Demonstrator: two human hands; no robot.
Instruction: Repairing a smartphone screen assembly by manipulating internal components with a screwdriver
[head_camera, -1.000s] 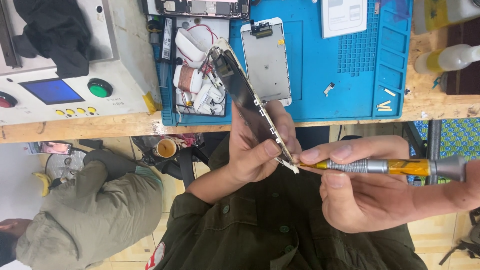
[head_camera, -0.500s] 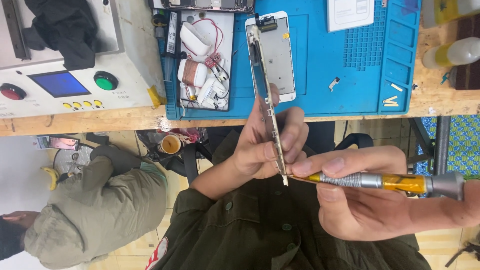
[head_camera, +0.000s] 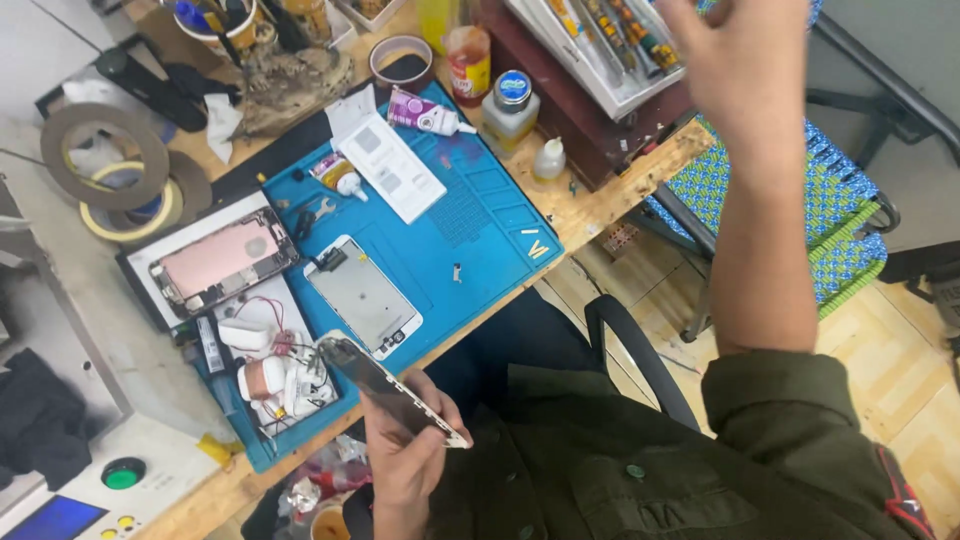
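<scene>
Gripping the phone frame (head_camera: 392, 388) edge-on in your left hand (head_camera: 405, 455), low at 6 o'clock; right hand (head_camera: 745, 60) raised at 1 o'clock, fingers spread, empty. Looks mid-disassembly, so you'd need a tool next.

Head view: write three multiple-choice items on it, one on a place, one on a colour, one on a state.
1. Where does the white phone screen lie?
A. on the chair
B. on the blue mat
C. on the floor

2. What colour is the phone housing beside the mat?
A. pink
B. green
C. black

3. What is the left hand doing?
A. hanging empty
B. resting flat on the mat
C. gripping a phone panel

Answers:
1 B: the white phone screen lies flat on the blue mat.
2 A: the phone housing is pink.
3 C: the left hand closes on the phone panel.
</scene>
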